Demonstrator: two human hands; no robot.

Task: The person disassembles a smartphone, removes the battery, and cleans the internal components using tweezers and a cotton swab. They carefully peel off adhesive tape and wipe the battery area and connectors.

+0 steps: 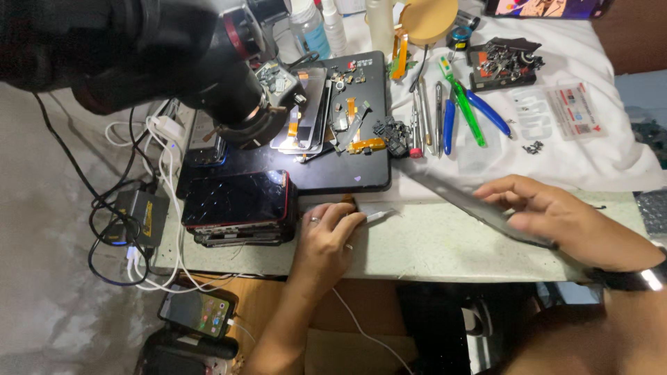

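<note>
Left hand (326,239) rests knuckles-up, pinching a small white tool (379,215); right hand (563,219) grips a blurred dark panel (472,205).

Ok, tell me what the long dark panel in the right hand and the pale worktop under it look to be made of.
Long dark panel: probably glass or glossy plastic; thin, flat, with a light sheen, though blurred. Pale worktop: looks like speckled stone or laminate, matte and scuffed. The right hand grips the panel.

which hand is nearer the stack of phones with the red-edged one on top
Left. The left hand rests just right of the phone stack; the right hand is far across the bench, holding a thin dark panel.
</note>
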